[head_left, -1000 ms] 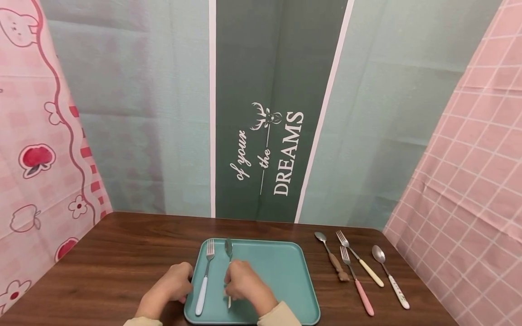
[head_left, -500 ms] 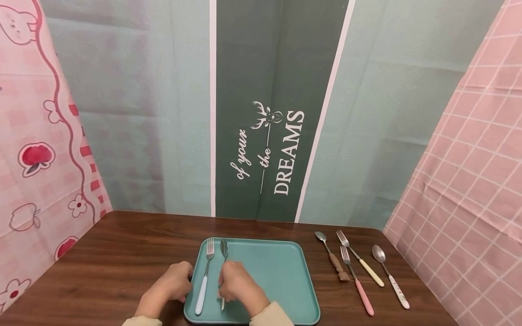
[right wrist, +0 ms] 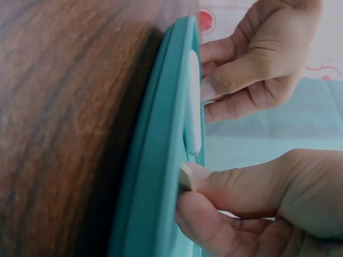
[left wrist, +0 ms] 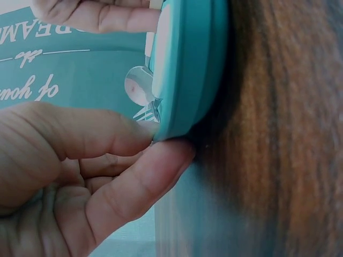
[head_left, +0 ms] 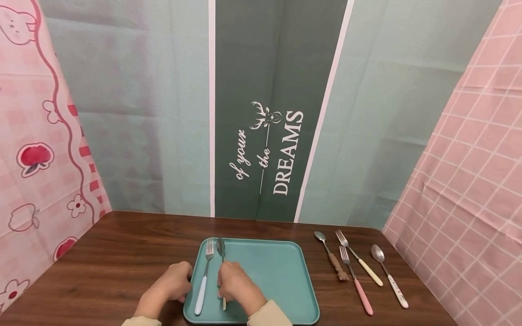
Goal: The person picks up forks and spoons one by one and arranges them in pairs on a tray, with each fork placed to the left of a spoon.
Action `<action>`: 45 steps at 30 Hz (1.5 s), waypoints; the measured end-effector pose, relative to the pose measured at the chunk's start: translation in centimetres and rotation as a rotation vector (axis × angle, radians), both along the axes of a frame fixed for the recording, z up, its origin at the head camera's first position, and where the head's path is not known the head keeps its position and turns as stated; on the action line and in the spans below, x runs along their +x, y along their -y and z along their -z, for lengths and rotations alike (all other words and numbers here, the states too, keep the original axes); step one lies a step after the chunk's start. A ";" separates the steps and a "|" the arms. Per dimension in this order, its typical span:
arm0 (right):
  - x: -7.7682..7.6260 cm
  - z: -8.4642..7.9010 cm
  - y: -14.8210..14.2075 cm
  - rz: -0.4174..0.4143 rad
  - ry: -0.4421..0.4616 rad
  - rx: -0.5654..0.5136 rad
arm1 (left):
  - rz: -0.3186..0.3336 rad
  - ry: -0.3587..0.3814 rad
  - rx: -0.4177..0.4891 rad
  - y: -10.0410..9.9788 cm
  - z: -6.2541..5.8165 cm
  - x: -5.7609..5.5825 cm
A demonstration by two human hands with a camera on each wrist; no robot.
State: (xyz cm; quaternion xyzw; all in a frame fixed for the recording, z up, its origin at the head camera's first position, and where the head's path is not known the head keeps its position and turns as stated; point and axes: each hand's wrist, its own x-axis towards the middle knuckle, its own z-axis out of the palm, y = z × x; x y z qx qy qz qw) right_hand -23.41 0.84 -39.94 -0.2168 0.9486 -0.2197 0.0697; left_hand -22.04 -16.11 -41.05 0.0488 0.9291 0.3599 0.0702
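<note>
A teal tray lies on the table. Along its left side is a fork with a pale blue handle. At the tray's left edge, my left hand pinches the rim between thumb and finger, as the left wrist view shows up close. My right hand is over the tray and pinches the handle of a spoon just right of the fork. Of that spoon, the bowl and the cream handle end show; the fingers cover the middle. The right wrist view shows the handle end between thumb and finger.
Right of the tray on the wooden table lie a brown-handled spoon, a cream-handled fork, a pink-handled fork and a spoon with a patterned white handle. Printed curtains hang behind and at both sides.
My right hand has moved a little to the left with the spoon, bringing it nearer the fork. The left hand stays at the tray's edge.
</note>
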 end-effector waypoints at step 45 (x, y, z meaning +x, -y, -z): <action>0.6 0.8 0.7 0.047 -0.074 0.017 | -0.003 0.069 0.000 0.0 -0.1 -0.3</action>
